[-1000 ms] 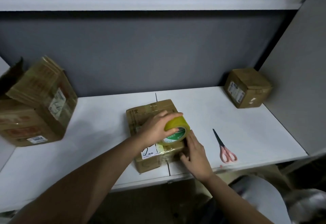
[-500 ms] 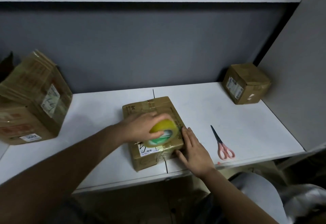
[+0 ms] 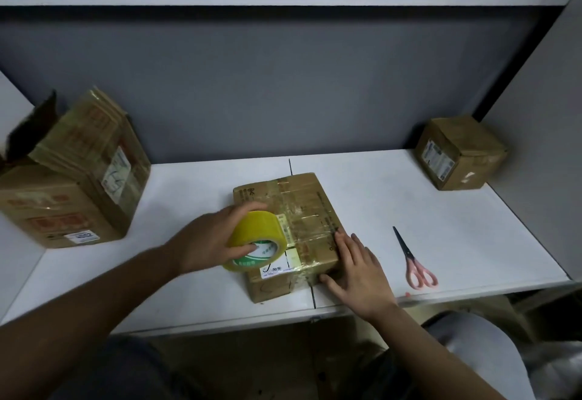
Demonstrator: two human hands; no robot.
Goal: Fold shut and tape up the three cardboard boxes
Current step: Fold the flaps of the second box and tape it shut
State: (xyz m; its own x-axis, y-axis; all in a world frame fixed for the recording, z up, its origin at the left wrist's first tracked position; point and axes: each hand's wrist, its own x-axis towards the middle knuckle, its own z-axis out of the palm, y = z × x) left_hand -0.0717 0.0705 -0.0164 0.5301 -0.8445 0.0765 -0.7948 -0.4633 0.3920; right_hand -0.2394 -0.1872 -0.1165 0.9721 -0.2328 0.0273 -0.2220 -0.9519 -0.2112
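Note:
A flat cardboard box [image 3: 302, 207] lies shut in the middle of the white table [image 3: 441, 229]. My left hand [image 3: 208, 239] grips a yellow tape roll [image 3: 256, 242] over the box's left front part, and a strip of clear tape runs from the roll across the top to the right edge. My right hand [image 3: 356, 270] lies flat against the box's right front corner, fingers straight on the tape end. A large box [image 3: 72, 179] with a raised flap stands at the left. A small closed box [image 3: 459, 154] sits at the back right.
Pink-handled scissors [image 3: 412, 261] lie shut on the table right of my right hand. A grey wall stands behind the table, and a grey panel closes the right side. The table's front edge runs just under my wrists.
My left hand has drawn the tape roll leftward across the box top, laying a strip behind it. My right hand has stayed pressed on the box's right front corner.

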